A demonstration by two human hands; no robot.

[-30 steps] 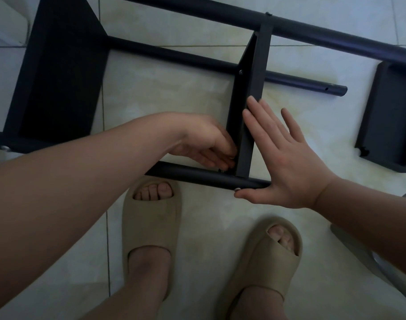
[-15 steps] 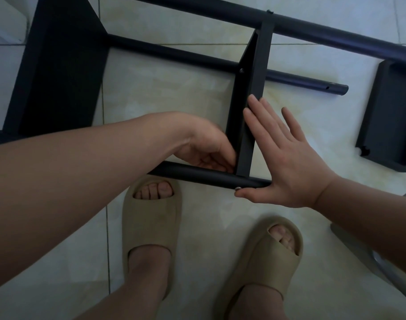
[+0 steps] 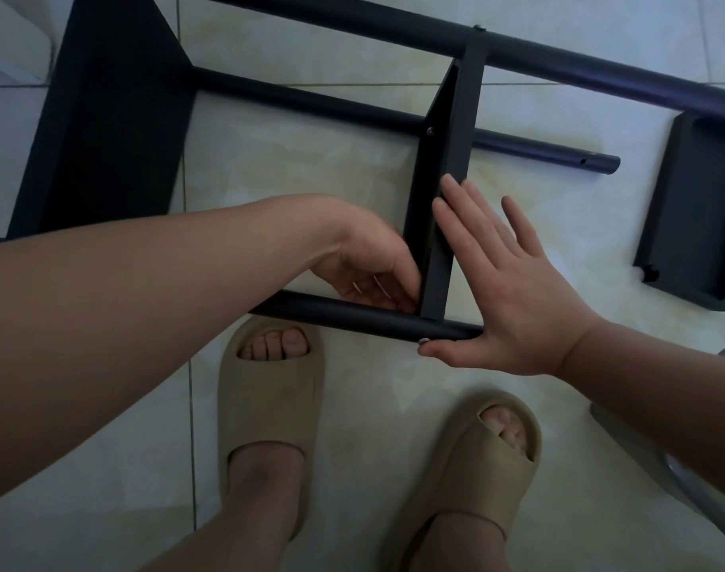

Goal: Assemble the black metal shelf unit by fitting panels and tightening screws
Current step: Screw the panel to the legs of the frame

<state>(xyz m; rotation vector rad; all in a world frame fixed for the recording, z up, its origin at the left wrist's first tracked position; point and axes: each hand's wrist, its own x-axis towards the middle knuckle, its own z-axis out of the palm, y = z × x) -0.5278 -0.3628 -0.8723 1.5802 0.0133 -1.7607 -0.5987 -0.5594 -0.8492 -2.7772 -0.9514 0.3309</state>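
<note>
The black metal shelf frame lies on its side on the tiled floor. Its middle panel (image 3: 455, 130) stands on edge between the far tube (image 3: 559, 61) and the near tube (image 3: 352, 313). My right hand (image 3: 505, 291) presses flat against the panel's right face, with the thumb touching a small screw head (image 3: 424, 341) under the near tube. My left hand (image 3: 365, 258) reaches into the panel's left inner corner with curled fingers. Their tips are hidden behind the panel, so I cannot tell whether they hold anything.
A wider black panel (image 3: 113, 117) closes the frame's left end. A second tube (image 3: 538, 148) with a hole near its tip pokes out to the right. A loose black panel (image 3: 695, 216) lies at the right edge. My feet in beige slippers (image 3: 270, 390) stand just below the frame.
My left hand has shifted slightly deeper into the panel's inner corner, its fingers turning there. My right hand and the frame have stayed put.
</note>
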